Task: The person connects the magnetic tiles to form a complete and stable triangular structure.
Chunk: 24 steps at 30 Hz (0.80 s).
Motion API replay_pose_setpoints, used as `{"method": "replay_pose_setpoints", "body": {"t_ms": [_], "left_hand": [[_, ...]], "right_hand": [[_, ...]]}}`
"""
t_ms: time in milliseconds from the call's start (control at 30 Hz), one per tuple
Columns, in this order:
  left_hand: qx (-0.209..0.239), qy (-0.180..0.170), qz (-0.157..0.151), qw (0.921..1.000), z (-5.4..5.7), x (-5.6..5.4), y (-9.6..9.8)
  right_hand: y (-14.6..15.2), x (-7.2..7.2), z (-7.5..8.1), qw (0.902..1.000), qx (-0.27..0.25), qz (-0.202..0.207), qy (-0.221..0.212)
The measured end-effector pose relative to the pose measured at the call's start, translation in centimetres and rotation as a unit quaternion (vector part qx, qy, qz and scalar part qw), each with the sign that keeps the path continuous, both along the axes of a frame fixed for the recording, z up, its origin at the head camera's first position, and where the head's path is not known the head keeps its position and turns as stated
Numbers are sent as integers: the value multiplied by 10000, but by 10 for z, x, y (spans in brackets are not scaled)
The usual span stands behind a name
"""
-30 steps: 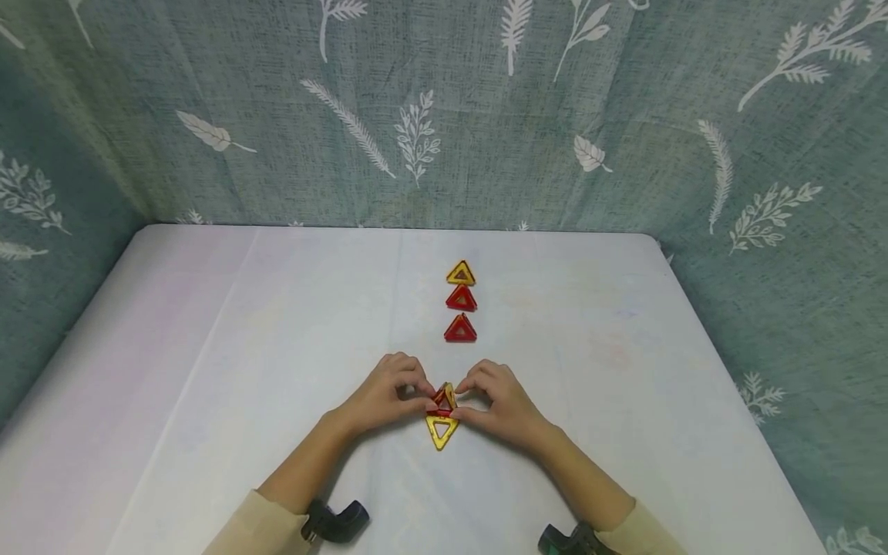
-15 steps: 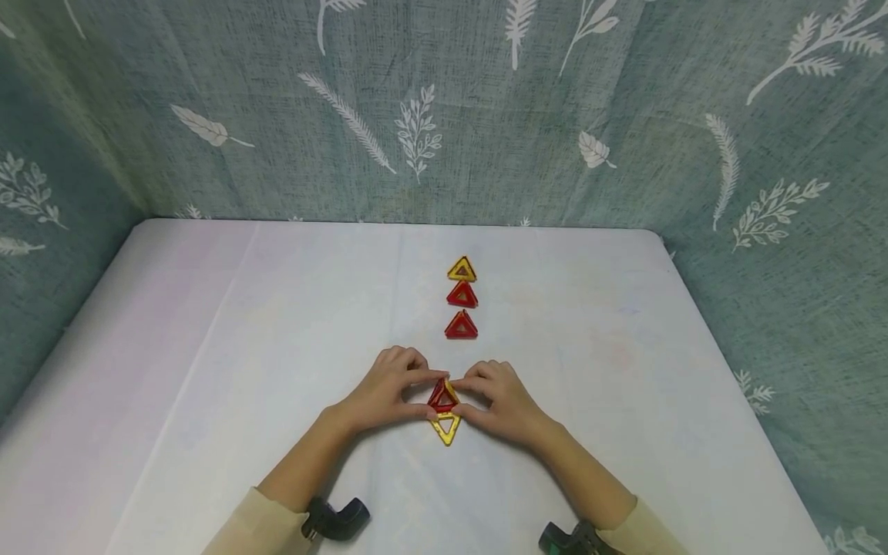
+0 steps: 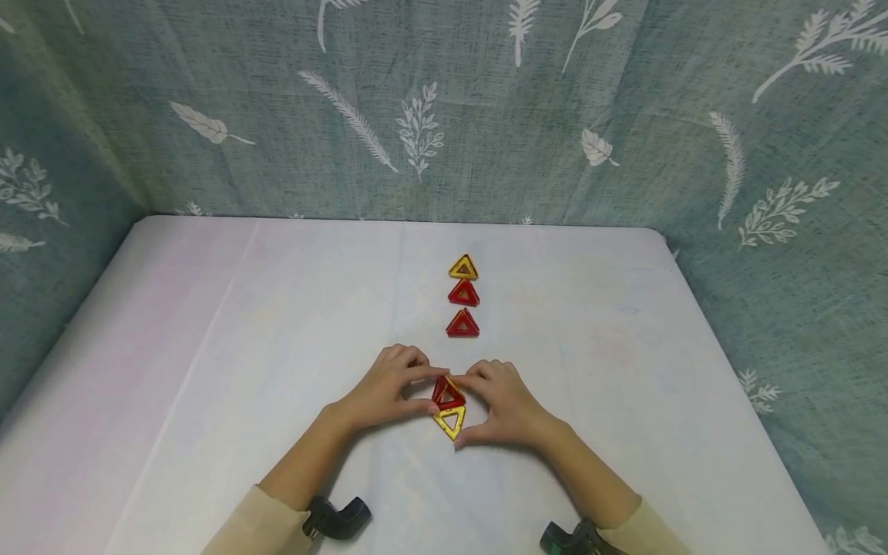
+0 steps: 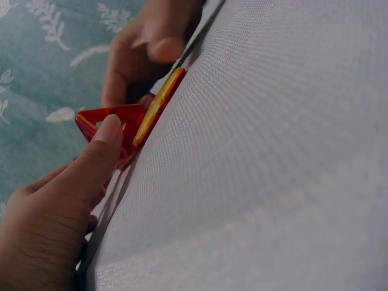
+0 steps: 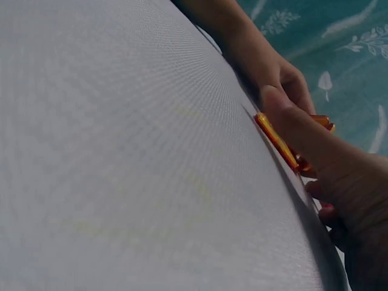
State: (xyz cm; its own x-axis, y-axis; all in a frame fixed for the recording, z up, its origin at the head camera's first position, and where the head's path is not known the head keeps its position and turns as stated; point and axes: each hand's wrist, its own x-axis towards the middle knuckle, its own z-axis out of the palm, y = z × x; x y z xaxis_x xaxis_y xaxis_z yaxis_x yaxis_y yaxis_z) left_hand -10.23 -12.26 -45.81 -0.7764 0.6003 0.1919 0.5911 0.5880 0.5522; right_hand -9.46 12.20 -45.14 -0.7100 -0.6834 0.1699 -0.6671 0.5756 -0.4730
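Between the two hands, red triangular magnetic tiles lean together in a small pyramid shape, with a yellow edge along the right side. A yellow triangular magnetic tile lies flat on the cloth against their near edge, its tip toward the person. My left hand pinches the red tiles, index finger at the apex and thumb on the lower left corner. My right hand curls round the other side: index fingertip by the apex, thumb down at the yellow tile's tip. Part of the red tiles hides behind the fingers.
Farther back, three small triangular pieces stand in a line: a yellow one, a red one and a nearer red one. White cloth covers the table. A green leaf-patterned curtain hangs behind it.
The right thumb has slid from the tiles' shared edge down to the yellow tile's tip. The tiles have shifted slightly right and turned a little. The left hand keeps hold of the red ones.
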Motion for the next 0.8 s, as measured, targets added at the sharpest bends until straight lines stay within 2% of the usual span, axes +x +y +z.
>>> {"method": "replay_pose_setpoints", "body": {"t_ms": [133, 300, 400, 533, 700, 800], "left_hand": [[116, -17, 90, 9999, -2, 2, 2], [256, 81, 307, 9992, -4, 5, 5], [301, 59, 501, 9983, -5, 5, 6], [380, 6, 644, 9972, -7, 6, 7], [653, -369, 659, 9950, -3, 7, 4], [850, -575, 634, 9927, -3, 6, 3]], "right_hand": [[3, 2, 3, 9987, 488, 130, -112], [8, 2, 1, 9992, 382, -21, -147], [11, 1, -1, 9997, 182, -104, -128], [17, -2, -6, 9997, -257, 13, -17], [23, -9, -12, 9937, -1113, 136, -31], [25, -11, -12, 9918, -1254, -38, -229]]}}
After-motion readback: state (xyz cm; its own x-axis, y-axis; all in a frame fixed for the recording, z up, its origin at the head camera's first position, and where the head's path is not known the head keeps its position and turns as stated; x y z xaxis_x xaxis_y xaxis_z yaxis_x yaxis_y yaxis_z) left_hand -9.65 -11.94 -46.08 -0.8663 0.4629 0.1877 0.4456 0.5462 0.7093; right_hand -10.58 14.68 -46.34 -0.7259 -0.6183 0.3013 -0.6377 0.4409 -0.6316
